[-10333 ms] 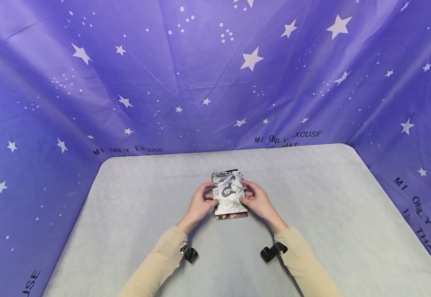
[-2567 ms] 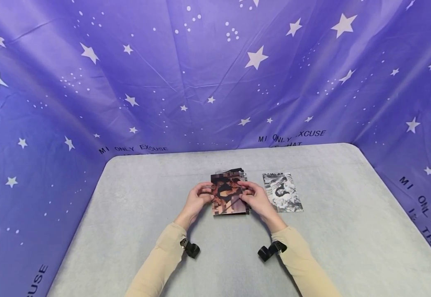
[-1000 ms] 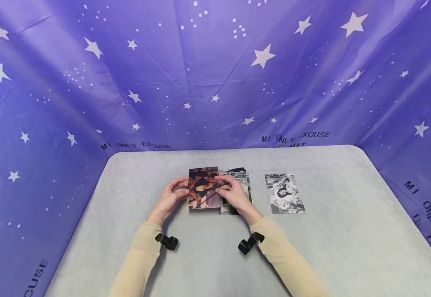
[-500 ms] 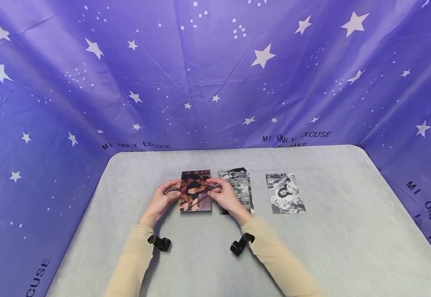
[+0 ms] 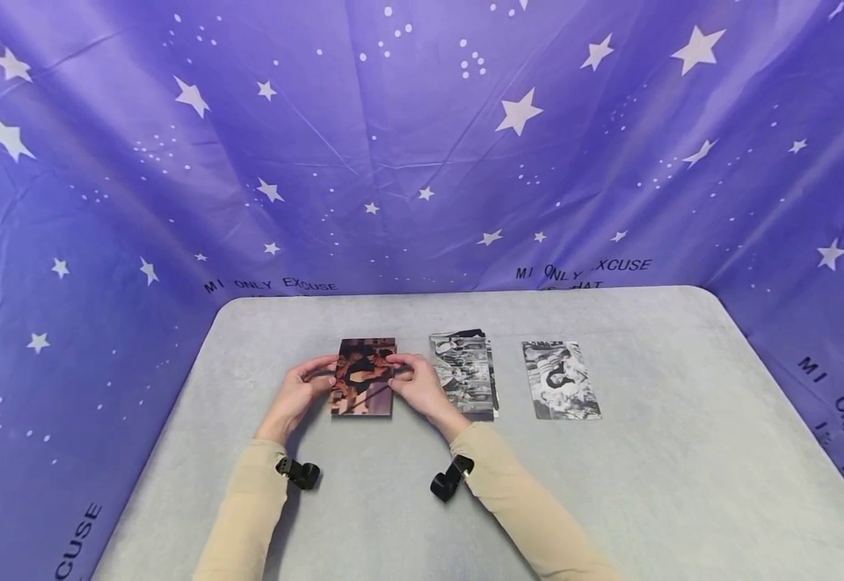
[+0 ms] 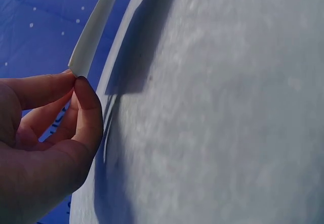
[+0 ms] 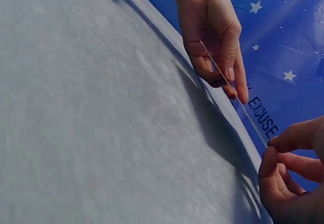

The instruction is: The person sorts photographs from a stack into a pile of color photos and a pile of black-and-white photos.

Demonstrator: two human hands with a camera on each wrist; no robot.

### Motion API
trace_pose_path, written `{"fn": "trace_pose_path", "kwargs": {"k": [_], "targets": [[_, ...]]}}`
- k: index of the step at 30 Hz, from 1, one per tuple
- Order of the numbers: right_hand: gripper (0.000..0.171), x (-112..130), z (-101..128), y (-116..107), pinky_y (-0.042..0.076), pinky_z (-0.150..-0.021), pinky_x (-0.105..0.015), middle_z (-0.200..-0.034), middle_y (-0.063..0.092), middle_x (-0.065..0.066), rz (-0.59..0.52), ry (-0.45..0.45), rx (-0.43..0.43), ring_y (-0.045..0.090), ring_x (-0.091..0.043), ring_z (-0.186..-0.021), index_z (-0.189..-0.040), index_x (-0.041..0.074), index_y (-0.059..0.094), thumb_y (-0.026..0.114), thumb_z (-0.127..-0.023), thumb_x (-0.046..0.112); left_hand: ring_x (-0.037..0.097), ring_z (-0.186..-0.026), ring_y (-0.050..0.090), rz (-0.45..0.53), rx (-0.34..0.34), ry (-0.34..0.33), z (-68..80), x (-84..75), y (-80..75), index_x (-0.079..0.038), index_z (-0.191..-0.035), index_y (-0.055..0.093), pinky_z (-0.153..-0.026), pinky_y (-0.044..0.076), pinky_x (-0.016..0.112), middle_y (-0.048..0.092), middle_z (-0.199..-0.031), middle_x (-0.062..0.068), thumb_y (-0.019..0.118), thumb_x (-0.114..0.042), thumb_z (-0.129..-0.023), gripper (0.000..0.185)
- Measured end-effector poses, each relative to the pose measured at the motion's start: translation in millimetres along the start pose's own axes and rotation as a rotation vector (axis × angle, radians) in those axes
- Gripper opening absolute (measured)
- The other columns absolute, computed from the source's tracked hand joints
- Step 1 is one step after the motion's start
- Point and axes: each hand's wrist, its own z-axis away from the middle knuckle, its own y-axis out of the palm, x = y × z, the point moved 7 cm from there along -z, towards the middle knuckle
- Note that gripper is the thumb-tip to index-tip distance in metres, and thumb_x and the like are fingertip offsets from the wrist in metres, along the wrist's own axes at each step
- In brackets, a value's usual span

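A reddish-brown colour photo (image 5: 362, 386) is held a little above the table, left of the middle. My left hand (image 5: 294, 401) pinches its left edge between thumb and fingers. On the opposite edge, my right hand (image 5: 423, 388) pinches it the same way. The left wrist view has the pale back of the photo (image 6: 93, 36) slightly bowed, with its shadow on the tabletop below. In the right wrist view it appears nearly edge-on between the two hands. To the right lies a loose stack of photos (image 5: 468, 378), a black-and-white one on top.
Farther right, a single black-and-white photo (image 5: 561, 379) lies flat on the grey table (image 5: 669, 468). A purple star-printed cloth (image 5: 393, 161) hangs behind and beside the table. Both sleeved wrists wear black cameras, such as the left one (image 5: 300, 473).
Earlier, the black-and-white photo left the stack for the right side. Since then both hands have carried the colour photo off the stack to the left, baring another black-and-white photo.
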Motion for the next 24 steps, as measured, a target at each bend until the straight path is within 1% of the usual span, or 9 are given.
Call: {"fn": "trace_pose_path", "kwargs": {"k": [6,9,12,14,16,18,20,22,24], "targets": [[0.041,-1,-4,12,0.052,-0.067,-0.024,-0.108,0.054,-0.016,0.035,-0.004,0.005,0.065,-0.022,-0.081,-0.119,-0.004,0.064,0.066,-0.079,-0.008,0.008,-0.090,0.060,-0.061,-0.020,-0.009,3.0,-2.2,-11.9,0.016,-0.132,0.046,-0.079,0.049,0.019,0.059,-0.116,0.023,0.055,0.015,-0.086,0.047],[0.041,-2,-6,16,0.051,-0.066,-0.023,-0.107,0.054,-0.015,0.047,-0.012,0.011,0.065,-0.019,-0.079,-0.119,-0.004,0.064,0.066,-0.078,-0.008,0.008,-0.090,0.059,-0.087,-0.018,-0.027,7.4,-10.2,-12.6,0.017,-0.132,0.046,-0.078,0.048,0.018,0.057,-0.117,0.028,0.054,0.016,-0.086,0.047],[0.040,-3,-8,19,0.050,-0.064,-0.021,-0.104,0.054,-0.015,0.057,-0.022,0.012,0.064,-0.017,-0.075,-0.118,-0.005,0.064,0.066,-0.077,-0.009,0.007,-0.088,0.059,-0.121,-0.021,-0.028,6.7,-10.2,-14.8,0.017,-0.131,0.047,-0.076,0.048,0.017,0.058,-0.115,0.028,0.055,0.015,-0.085,0.046],[0.040,-4,-9,22,0.049,-0.064,-0.020,-0.103,0.054,-0.015,0.088,-0.032,0.015,0.062,-0.014,-0.073,-0.117,-0.006,0.064,0.065,-0.077,-0.009,0.007,-0.087,0.059,-0.148,-0.032,-0.037,6.6,-9.3,-16.7,0.017,-0.130,0.049,-0.075,0.047,0.017,0.059,-0.114,0.028,0.056,0.014,-0.085,0.045],[0.041,-4,-9,24,0.049,-0.065,-0.021,-0.102,0.054,-0.015,0.131,-0.035,0.017,0.061,-0.012,-0.071,-0.117,-0.005,0.064,0.066,-0.077,-0.008,0.006,-0.086,0.059,-0.185,-0.040,-0.033,4.0,-2.8,-21.3,0.015,-0.129,0.051,-0.073,0.047,0.016,0.060,-0.113,0.023,0.058,0.011,-0.085,0.045],[0.041,-4,-11,26,0.047,-0.069,-0.022,-0.102,0.054,-0.013,0.188,-0.033,0.019,0.060,-0.010,-0.070,-0.118,-0.004,0.065,0.066,-0.077,-0.006,0.006,-0.086,0.059,-0.212,-0.046,-0.043,4.7,-3.3,-22.4,0.014,-0.129,0.051,-0.072,0.046,0.016,0.060,-0.114,0.024,0.058,0.010,-0.086,0.044],[0.041,-2,-12,27,0.047,-0.071,-0.024,-0.102,0.054,-0.013,0.220,-0.037,0.021,0.060,-0.011,-0.070,-0.117,-0.003,0.065,0.066,-0.077,-0.006,0.006,-0.085,0.059,-0.242,-0.046,-0.053,4.5,-4.3,-23.0,0.013,-0.130,0.052,-0.071,0.047,0.017,0.059,-0.116,0.025,0.058,0.009,-0.086,0.044],[0.041,-1,-12,29,0.047,-0.072,-0.024,-0.101,0.055,-0.012,0.234,-0.036,0.028,0.061,-0.012,-0.071,-0.117,-0.003,0.065,0.066,-0.076,-0.005,0.005,-0.084,0.058,-0.282,-0.041,-0.051,3.5,-5.7,-23.4,0.013,-0.129,0.053,-0.070,0.046,0.017,0.058,-0.117,0.027,0.057,0.009,-0.086,0.043],[0.041,-1,-13,30,0.047,-0.072,-0.025,-0.101,0.055,-0.013,0.240,-0.035,0.037,0.061,-0.013,-0.071,-0.117,-0.004,0.065,0.066,-0.076,-0.006,0.006,-0.081,0.057,-0.317,-0.042,-0.050,2.6,-7.2,-23.7,0.013,-0.128,0.054,-0.067,0.046,0.019,0.059,-0.114,0.026,0.056,0.010,-0.085,0.043]]}}
